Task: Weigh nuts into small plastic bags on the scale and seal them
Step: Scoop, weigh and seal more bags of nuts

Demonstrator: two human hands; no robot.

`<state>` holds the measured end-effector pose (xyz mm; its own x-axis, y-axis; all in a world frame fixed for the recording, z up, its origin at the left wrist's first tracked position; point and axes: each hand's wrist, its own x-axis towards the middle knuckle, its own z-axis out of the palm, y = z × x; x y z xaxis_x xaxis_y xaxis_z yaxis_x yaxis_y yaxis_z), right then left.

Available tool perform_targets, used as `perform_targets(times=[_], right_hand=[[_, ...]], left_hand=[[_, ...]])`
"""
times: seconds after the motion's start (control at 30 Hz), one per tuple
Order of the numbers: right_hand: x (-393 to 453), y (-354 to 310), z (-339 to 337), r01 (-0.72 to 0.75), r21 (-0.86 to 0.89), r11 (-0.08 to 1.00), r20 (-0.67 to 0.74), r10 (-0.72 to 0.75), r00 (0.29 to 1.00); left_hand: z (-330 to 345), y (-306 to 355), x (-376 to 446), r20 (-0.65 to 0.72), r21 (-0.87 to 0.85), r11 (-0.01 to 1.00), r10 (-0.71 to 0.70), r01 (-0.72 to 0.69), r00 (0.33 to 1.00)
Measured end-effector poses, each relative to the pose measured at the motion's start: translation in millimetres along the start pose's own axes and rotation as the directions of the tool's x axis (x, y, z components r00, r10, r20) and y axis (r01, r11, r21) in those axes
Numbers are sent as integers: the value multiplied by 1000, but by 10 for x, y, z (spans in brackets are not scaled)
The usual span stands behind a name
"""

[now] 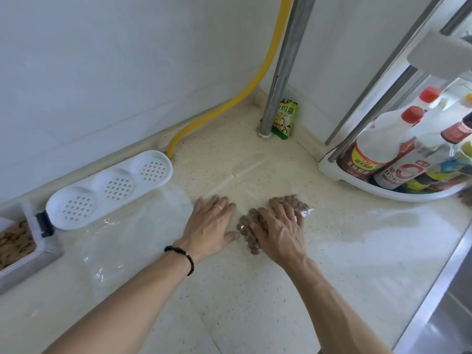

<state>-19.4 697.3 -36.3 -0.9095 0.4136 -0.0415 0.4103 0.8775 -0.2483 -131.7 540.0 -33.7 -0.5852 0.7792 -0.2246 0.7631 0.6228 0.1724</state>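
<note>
Both forearms reach in from the bottom edge over the speckled cream countertop [255,302], the biggest thing around. Left hand [212,224] lies flat, fingers straight and spread, holding nothing, palm down on the clear plastic just left of the nuts; it has one ring and one dark beaded bracelet [185,255]. Right hand [279,229] is flat too, fingers extended, pressing on the one small clear bag of brown nuts [251,223]. That bag lies flat mid-counter, long axis running diagonally from near-left to far-right, its clear corner sticking out far-right past the fingers.

Far right, one white corner rack [357,186] holds sauce bottles, two with red caps that I can count; the rest are too crowded to tell. Left by the wall is one white tray with three perforated wells [109,190], then one container of nuts [15,245] at the edge. One yellow hose [229,103], one metal pipe [283,67], one green seasoning packet [284,117] in the corner.
</note>
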Motion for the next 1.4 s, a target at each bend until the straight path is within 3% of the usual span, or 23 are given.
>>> perform_targets(times=[0.23, 0.43, 0.63, 0.73, 0.9, 1.07, 1.23, 1.4], right_hand=[[95, 33, 17, 2, -21, 1000, 22, -2, 1000], [131, -126, -101, 20, 22, 1000, 11, -21, 1000], [221, -853, -78, 188, 141, 972, 79, -201, 977], [227, -1260, 15, 218, 175, 960, 93, -236, 967], [273, -1580, 209, 150, 64, 987, 168, -158, 973], [306, -1546, 253, 137, 161, 977, 74, -151, 986], [320, -1529, 193, 136, 296, 946, -110, -108, 988], [302, -1561, -104, 35, 608, 793, -3, -42, 999]], left_hand=[[-39, -18, 155, 36, 3, 1000, -8, 8, 999], [-93, -24, -95, -113, -65, 997, -58, 51, 992], [-181, -459, -764, -233, -195, 941, -318, 276, 919], [-186, -708, -1079, -177, -207, 881, -461, 425, 870], [-139, -980, -1271, -21, -123, 801, -593, 586, 805], [-64, -1023, -1250, -120, -63, 808, -589, 586, 799], [-88, -998, -1219, -269, -71, 838, -538, 541, 798], [-297, -990, -1276, -413, -268, 846, -533, 461, 738]])
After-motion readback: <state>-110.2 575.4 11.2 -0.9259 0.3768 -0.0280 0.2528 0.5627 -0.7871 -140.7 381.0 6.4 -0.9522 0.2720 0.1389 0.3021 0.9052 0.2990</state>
